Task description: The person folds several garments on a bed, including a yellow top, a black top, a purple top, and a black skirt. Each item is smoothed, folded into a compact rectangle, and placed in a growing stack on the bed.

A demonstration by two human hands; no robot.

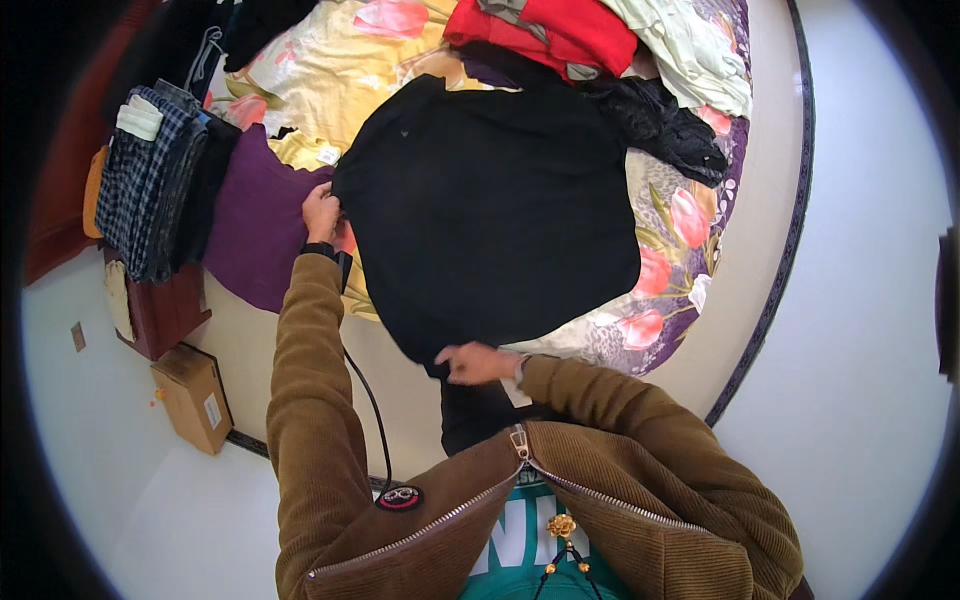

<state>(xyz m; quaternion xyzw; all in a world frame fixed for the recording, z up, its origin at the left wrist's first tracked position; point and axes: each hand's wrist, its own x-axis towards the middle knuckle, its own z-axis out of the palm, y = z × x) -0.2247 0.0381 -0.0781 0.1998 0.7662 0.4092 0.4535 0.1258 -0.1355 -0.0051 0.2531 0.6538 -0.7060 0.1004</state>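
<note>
A black garment (495, 217) lies spread out over a bed with a floral sheet (675, 217). My left hand (322, 214) pinches its left edge, beside a purple garment (259, 217). At its near edge, my right hand (476, 364) touches the cloth with fingers bent; whether they grip it is unclear. More black cloth (472, 412) hangs below my right hand, towards my jacket. A yellow garment with a white tag (304, 150) shows just beyond my left hand.
Folded clothes (150, 187), some checked, are stacked at the left. Red cloth (555, 34), a pale garment (694, 52) and crumpled black cloth (664, 124) lie at the far right of the bed. A cardboard box (191, 397) stands low on the left.
</note>
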